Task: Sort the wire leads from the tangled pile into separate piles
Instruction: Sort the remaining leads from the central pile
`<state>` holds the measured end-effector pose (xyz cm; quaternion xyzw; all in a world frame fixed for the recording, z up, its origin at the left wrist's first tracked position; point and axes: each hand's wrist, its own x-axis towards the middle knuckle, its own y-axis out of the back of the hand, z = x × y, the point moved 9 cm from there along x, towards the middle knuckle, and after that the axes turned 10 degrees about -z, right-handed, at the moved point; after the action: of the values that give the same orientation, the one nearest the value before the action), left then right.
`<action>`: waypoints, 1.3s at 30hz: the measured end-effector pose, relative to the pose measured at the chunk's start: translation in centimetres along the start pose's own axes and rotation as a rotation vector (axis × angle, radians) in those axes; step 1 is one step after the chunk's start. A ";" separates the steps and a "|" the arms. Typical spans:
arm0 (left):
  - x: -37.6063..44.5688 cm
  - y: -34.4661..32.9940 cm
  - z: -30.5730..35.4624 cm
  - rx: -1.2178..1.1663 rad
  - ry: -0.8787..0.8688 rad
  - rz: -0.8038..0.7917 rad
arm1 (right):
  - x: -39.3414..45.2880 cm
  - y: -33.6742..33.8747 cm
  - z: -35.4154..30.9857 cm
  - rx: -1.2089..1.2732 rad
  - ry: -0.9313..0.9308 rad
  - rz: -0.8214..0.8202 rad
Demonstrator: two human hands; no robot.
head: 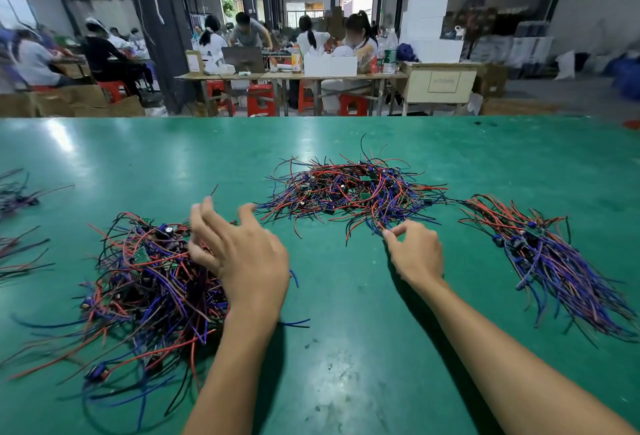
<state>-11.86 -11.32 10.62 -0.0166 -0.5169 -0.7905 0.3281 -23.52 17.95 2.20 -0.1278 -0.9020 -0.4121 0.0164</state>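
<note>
A tangled pile [353,189] of red, blue and black wire leads with small green boards lies in the middle of the green table [346,348]. My right hand [417,251] pinches blue leads at the near edge of that pile. My left hand [239,247] hovers with spread fingers over the right side of a second, larger heap [145,282] at the near left. On the right lies a bundle [550,261] of leads laid roughly parallel, blue ends toward me.
More loose leads [17,227] lie at the table's left edge. Beyond the table's far edge [311,118], several people sit at benches with red stools, boxes and white cartons.
</note>
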 end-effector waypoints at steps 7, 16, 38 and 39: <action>-2.8 -5.9 5.7 -0.489 -0.354 -0.345 | -4.3 1.6 1.1 0.402 -0.028 0.037; -5.9 -12.3 5.7 -1.203 0.165 -0.877 | -11.2 -0.6 -3.8 0.523 0.328 -0.304; -4.6 -9.1 5.9 -1.152 -0.100 -0.923 | -7.5 3.1 -1.5 0.444 0.333 -0.165; -4.5 -9.1 5.9 -1.145 -0.102 -0.915 | -7.1 3.3 -1.0 0.492 0.284 -0.135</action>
<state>-15.02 -1.93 4.37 -0.0050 0.0072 -0.9928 -0.1192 -15.89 17.79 4.34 -0.0008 -0.9699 -0.1950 0.1456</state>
